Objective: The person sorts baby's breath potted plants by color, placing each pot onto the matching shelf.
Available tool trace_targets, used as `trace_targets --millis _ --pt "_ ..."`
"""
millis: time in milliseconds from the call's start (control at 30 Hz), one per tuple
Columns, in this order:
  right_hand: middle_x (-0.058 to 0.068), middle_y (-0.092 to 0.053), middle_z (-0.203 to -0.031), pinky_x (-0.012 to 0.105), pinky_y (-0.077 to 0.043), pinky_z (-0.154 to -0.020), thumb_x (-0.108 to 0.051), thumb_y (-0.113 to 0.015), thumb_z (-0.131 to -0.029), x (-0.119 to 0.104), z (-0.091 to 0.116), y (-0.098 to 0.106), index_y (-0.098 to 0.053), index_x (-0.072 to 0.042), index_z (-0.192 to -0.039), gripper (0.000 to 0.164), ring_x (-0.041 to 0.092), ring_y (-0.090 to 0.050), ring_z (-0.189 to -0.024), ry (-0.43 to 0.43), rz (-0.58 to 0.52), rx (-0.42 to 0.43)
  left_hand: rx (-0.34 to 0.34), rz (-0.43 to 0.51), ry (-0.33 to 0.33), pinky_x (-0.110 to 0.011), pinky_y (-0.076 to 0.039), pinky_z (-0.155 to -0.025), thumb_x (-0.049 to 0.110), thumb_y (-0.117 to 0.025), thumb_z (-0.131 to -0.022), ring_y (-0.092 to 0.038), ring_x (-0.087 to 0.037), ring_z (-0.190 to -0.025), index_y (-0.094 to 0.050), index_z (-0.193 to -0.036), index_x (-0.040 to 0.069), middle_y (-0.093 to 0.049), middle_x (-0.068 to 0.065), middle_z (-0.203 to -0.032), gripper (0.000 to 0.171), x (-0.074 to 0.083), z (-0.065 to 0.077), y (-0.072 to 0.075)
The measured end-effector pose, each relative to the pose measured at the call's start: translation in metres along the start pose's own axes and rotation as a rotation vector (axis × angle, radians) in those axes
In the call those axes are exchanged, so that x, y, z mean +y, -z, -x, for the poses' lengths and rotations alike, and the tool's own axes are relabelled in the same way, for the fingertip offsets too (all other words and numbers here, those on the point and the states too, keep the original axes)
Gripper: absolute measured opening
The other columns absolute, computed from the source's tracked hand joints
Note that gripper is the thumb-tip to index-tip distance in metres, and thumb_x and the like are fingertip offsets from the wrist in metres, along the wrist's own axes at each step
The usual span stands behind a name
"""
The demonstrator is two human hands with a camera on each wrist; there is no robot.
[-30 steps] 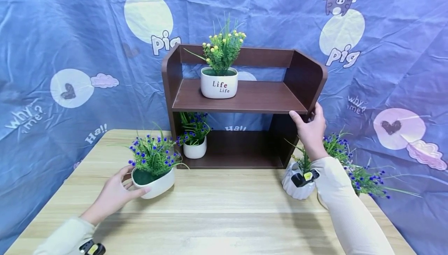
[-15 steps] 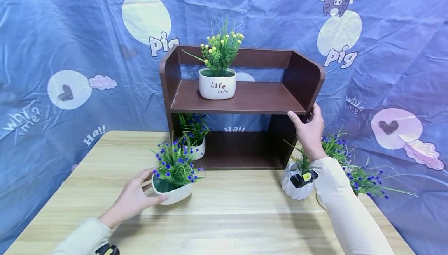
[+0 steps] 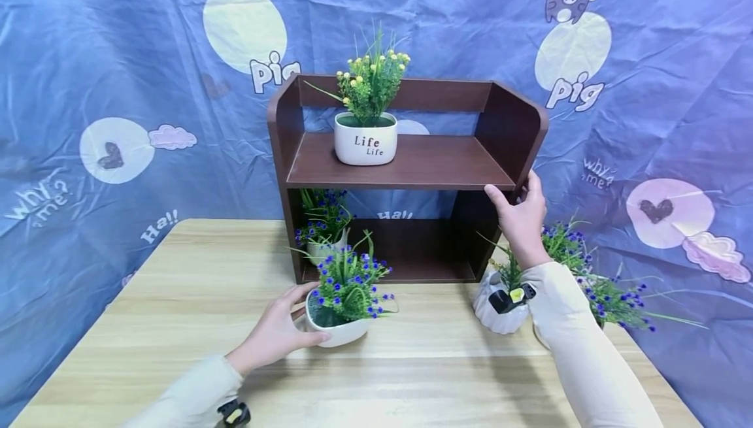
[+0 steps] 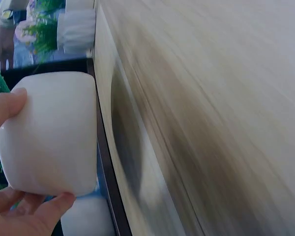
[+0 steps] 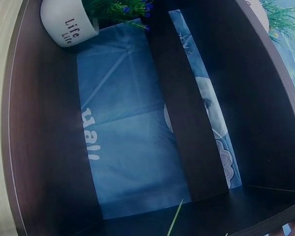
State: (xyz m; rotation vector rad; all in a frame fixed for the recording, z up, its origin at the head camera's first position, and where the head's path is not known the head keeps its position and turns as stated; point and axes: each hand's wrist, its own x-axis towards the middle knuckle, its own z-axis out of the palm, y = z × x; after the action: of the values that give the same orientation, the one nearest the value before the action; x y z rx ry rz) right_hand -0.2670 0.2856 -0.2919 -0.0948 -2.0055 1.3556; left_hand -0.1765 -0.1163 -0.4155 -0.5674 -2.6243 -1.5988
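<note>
The left hand (image 3: 276, 330) holds the white flowerpot (image 3: 347, 334) by one end, thumb on the near side and fingers round the back. The pot is in front of the lower left part of the brown shelf (image 3: 438, 163), and its shadow in the left wrist view suggests that it is lifted clear of the tabletop (image 3: 423, 349). With the far end unsupported, the smooth wall could turn or slip in the fingers and the pot could drop.

Its blue flowers (image 3: 353, 287) overlap the small pot (image 3: 322, 255) on the lower board in the head view; whether they touch cannot be told. Swinging the flowerpot inward too far left could knock that one, and carrying it too low could catch its base on the board's front edge.

The right hand (image 3: 523, 215) grips the shelf's right side. A hard pull or push there could shift the shelf and jolt the "Life" pot (image 3: 366, 144) on the upper board. The right sleeve (image 3: 565, 330) passes close over the ribbed pot (image 3: 497, 315), so dropping that forearm could tip it.
</note>
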Motion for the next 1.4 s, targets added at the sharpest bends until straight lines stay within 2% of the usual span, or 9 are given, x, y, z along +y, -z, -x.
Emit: trace_targets --millis 167,300,467,633,700,867,1067,1200,1400 --pt "0.008 -0.053 -0.133 0.029 -0.042 -0.100 -0.026 -0.074 -0.085 0.000 -0.001 0.000 -0.038 -0.015 -0.145 0.070 0.017 -0.051 -0.121 0.000 -0.004 -0.012 -0.011 0.036 -0.013 -0.032 -0.045 -0.098 0.020 -0.091 -0.061 -0.051 -0.029 -0.122 -0.048 -0.138 0.004 -0.053 -0.010 -0.132 0.089 0.006 -0.015 -0.023" --pt "0.009 -0.051 -0.135 0.031 -0.041 -0.102 -0.023 -0.073 -0.086 0.000 -0.001 -0.001 -0.037 -0.014 -0.146 0.071 0.019 -0.050 -0.123 -0.011 -0.014 -0.019 -0.020 0.084 -0.017 -0.034 -0.046 -0.097 0.020 -0.090 -0.065 -0.051 -0.032 -0.123 -0.046 -0.138 0.002 -0.050 -0.013 -0.134 0.087 0.009 -0.025 -0.038" --pt "0.014 -0.050 -0.136 0.032 -0.039 -0.104 -0.019 -0.072 -0.086 -0.013 0.006 0.002 -0.037 -0.009 -0.146 0.070 0.022 -0.050 -0.124 -0.020 -0.018 -0.021 -0.016 0.099 -0.022 -0.035 -0.047 -0.096 0.022 -0.088 -0.068 -0.054 -0.034 -0.120 -0.045 -0.139 0.002 -0.050 -0.016 -0.133 0.086 0.017 -0.037 -0.050" --pt "0.011 -0.051 -0.134 0.028 -0.040 -0.101 -0.027 -0.073 -0.086 -0.001 0.001 0.000 -0.038 -0.015 -0.145 0.069 0.017 -0.051 -0.122 -0.007 -0.006 -0.011 -0.001 0.088 -0.026 -0.035 -0.049 -0.094 0.024 -0.088 -0.067 -0.056 -0.034 -0.118 -0.046 -0.138 0.002 -0.051 -0.017 -0.133 0.085 0.022 -0.049 -0.059" --pt "0.009 -0.052 -0.133 0.027 -0.040 -0.100 -0.028 -0.073 -0.086 0.002 0.000 0.000 -0.039 -0.017 -0.145 0.069 0.017 -0.051 -0.120 -0.003 0.003 -0.005 0.020 0.046 -0.041 -0.037 -0.050 -0.094 0.026 -0.089 -0.067 -0.057 -0.033 -0.116 -0.047 -0.137 0.001 -0.052 -0.017 -0.132 0.086 0.021 -0.054 -0.062" --pt "0.008 -0.053 -0.132 0.027 -0.041 -0.099 -0.027 -0.074 -0.085 0.001 0.001 0.000 -0.039 -0.017 -0.145 0.069 0.016 -0.052 -0.119 -0.005 -0.002 -0.002 0.112 -0.048 -0.049 -0.040 -0.051 -0.091 0.032 -0.088 -0.064 -0.059 -0.028 -0.109 -0.050 -0.137 0.003 -0.058 -0.012 -0.123 0.087 0.023 -0.065 -0.071" --pt "0.008 -0.052 -0.133 0.029 -0.041 -0.099 -0.026 -0.074 -0.085 0.000 0.000 0.001 -0.039 -0.017 -0.145 0.070 0.017 -0.051 -0.120 0.003 -0.015 0.001 0.247 -0.043 -0.004 -0.038 -0.050 -0.092 0.030 -0.088 -0.065 -0.058 -0.030 -0.110 -0.048 -0.137 0.001 -0.055 -0.016 -0.125 0.087 0.022 -0.077 -0.084" --pt "0.008 -0.053 -0.131 0.026 -0.042 -0.097 -0.026 -0.074 -0.085 0.001 0.000 -0.001 -0.040 -0.017 -0.144 0.069 0.016 -0.052 -0.118 0.004 -0.015 0.001 0.362 -0.062 0.010 -0.043 -0.049 -0.090 0.027 -0.088 -0.064 -0.057 -0.033 -0.106 -0.049 -0.135 0.000 -0.057 -0.016 -0.124 0.086 0.022 -0.084 -0.091" --pt "0.008 -0.053 -0.130 0.027 -0.042 -0.097 -0.029 -0.073 -0.085 0.000 0.001 0.000 -0.041 -0.019 -0.143 0.067 0.015 -0.053 -0.118 -0.004 -0.009 0.006 0.559 0.001 0.026 -0.046 -0.044 -0.097 0.020 -0.089 -0.060 -0.055 -0.035 -0.113 -0.053 -0.130 0.000 -0.058 -0.017 -0.121 0.081 0.018 -0.096 -0.104"
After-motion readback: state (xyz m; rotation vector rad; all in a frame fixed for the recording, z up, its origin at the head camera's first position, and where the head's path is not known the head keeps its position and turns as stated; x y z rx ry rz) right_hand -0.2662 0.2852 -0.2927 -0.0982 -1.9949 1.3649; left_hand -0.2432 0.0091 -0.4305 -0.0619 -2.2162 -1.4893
